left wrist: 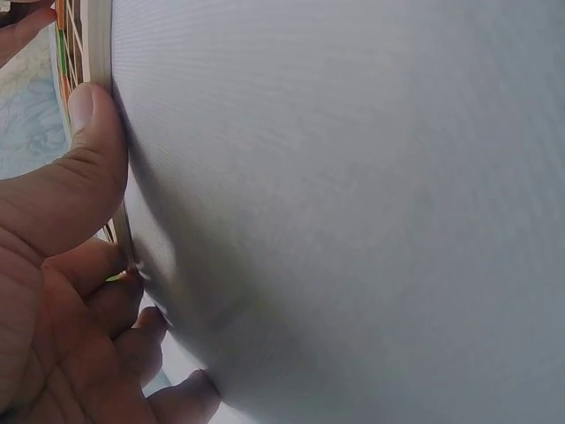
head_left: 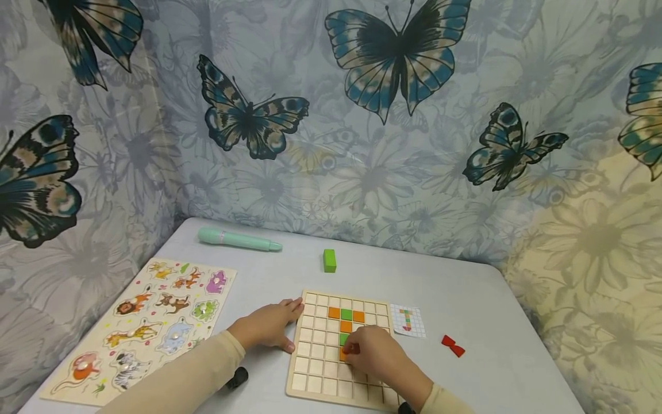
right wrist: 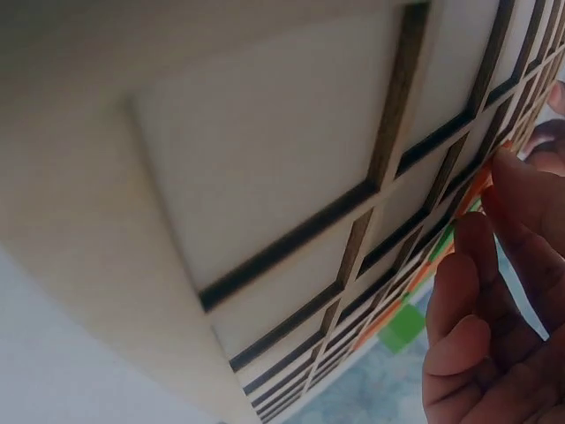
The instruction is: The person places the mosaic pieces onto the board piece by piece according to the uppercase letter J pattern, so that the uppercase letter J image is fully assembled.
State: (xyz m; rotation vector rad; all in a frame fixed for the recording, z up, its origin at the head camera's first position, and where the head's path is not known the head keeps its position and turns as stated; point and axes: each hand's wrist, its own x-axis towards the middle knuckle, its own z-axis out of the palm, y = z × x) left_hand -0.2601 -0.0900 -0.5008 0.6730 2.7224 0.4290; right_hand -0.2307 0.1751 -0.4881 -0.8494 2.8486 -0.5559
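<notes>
A wooden grid board [head_left: 314, 368] lies on the table, with orange and green square tiles forming a T-like shape. My left hand [head_left: 269, 325] rests against the board's left edge, fingers spread and thumb [left wrist: 93, 146] touching its side. Over the lower end of the tile column, my right hand [head_left: 380, 353] pinches an orange tile [head_left: 342, 355] at its cell, partly hidden by the fingertips. Above that tile are a green tile [head_left: 343, 339] and an orange tile [head_left: 345, 326]. A pattern card [head_left: 416, 324] lies beside the board's right edge.
Two red triangular pieces [head_left: 453, 346] lie right of the card. Behind the board stands a green block [head_left: 329, 261]. A mint-green tube [head_left: 239, 240] lies at the back left. An animal puzzle board [head_left: 170, 330] covers the table's left side. Patterned fabric walls [head_left: 372, 190] rise behind.
</notes>
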